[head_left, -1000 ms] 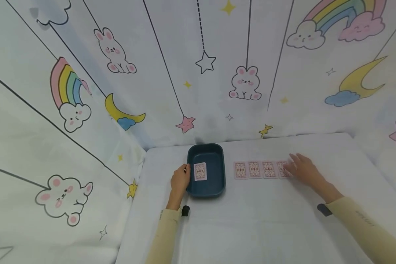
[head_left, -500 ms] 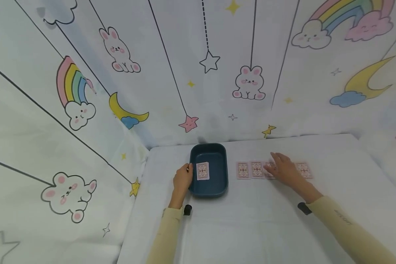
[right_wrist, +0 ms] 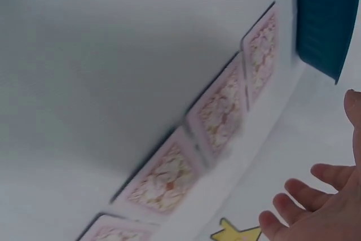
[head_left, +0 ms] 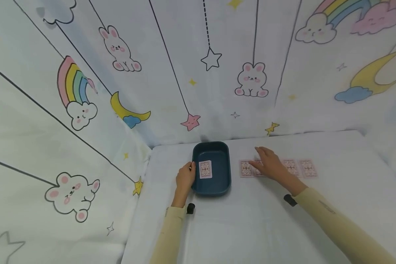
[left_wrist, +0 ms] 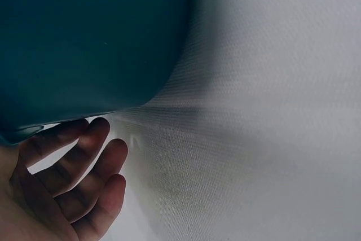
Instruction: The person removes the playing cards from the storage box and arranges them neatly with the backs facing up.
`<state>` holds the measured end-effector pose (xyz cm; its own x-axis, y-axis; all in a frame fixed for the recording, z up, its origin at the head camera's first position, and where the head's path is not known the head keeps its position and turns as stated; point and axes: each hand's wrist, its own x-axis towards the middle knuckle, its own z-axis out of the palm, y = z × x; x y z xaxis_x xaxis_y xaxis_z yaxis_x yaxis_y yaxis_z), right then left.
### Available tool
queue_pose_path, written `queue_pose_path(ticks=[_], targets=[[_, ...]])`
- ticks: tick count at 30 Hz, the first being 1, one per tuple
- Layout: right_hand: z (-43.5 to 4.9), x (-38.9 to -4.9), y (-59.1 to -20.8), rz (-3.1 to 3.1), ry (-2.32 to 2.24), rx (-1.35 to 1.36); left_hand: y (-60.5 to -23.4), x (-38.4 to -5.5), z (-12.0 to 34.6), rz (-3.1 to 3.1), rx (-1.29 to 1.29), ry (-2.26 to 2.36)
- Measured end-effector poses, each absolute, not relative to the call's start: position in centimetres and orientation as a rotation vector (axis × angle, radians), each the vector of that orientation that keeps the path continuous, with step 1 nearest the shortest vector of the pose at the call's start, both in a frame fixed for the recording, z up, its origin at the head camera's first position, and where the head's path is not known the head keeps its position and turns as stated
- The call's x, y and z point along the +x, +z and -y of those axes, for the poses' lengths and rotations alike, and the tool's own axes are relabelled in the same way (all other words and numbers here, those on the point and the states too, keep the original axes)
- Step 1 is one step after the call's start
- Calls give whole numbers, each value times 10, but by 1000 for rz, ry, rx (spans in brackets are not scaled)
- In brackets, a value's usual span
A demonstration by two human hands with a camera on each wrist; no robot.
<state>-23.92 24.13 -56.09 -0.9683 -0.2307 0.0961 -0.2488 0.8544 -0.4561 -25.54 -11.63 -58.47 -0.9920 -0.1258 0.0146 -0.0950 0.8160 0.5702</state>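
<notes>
A dark teal tray [head_left: 221, 187] stands at the left of the white table, holding a red-patterned playing card [head_left: 205, 169], back side up. My left hand [head_left: 185, 178] grips the tray's left rim. In the left wrist view, that hand's fingers [left_wrist: 79, 182] bend along the tray's outer wall. Right of the tray, several face-down playing cards [head_left: 308, 168] lie in a row. My right hand [head_left: 271, 165] hovers over the row's left part with its fingers spread and holds nothing, covering some of the cards. The right wrist view shows the cards [right_wrist: 225, 108] lying flat.
White cloth covers the table [head_left: 237, 223]. A white curtain [head_left: 217, 95] with printed rabbits, stars and rainbows rises behind it and along the left side. Small black devices [head_left: 191, 208] sit at both wrists.
My right hand has moved left along the card row, from its right end toward the tray, uncovering the right-hand cards. The left hand stays at the tray rim. The head view has shifted slightly.
</notes>
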Motion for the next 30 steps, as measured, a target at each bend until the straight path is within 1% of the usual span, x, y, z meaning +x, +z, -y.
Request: queue_pose_path(ticks=[14, 30], targets=[[-181, -263, -537, 3037, 739, 484, -589, -257, 118, 2946, 217, -923], [-96, -286, -524, 3023, 706, 733, -589, -260, 117, 2936, 178, -910]])
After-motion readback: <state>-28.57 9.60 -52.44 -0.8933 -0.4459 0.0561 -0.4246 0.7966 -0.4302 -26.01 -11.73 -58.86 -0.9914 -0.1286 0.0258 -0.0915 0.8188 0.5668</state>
